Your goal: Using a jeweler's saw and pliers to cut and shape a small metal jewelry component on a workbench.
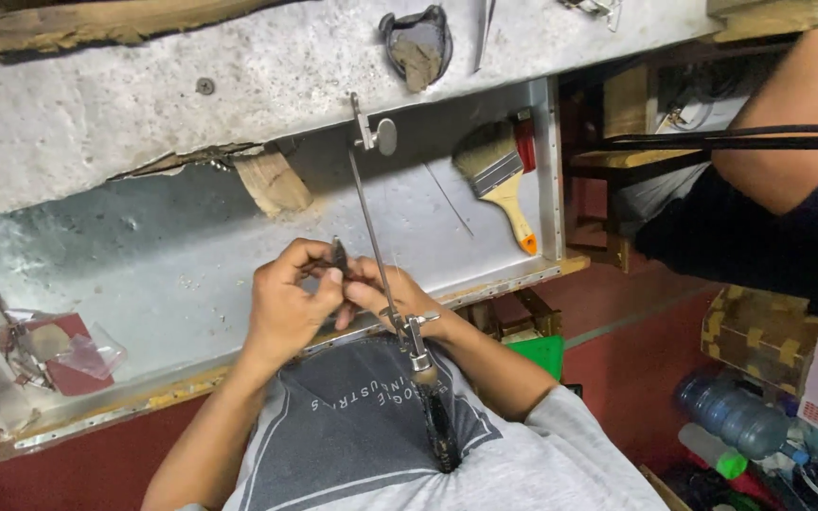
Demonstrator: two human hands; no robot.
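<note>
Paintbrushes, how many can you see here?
1. The paintbrush lies in the metal tray, at its far right end, bristles pointing up-left, beyond both hands. Others may be hidden outside the view.

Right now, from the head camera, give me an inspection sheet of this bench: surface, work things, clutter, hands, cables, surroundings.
Surface: metal tray under a worn bench top, dusty.
Job's things: jeweller's saw frame, handle braced against the person's chest; small dark piece pinched at the blade.
Clutter: paintbrush, wooden peg, plastic bags, dark dish.
Hands: left hand and right hand both closed at the blade.
Cables: black cords, right.
Surroundings: another person's arm, water bottle, red floor.
</note>
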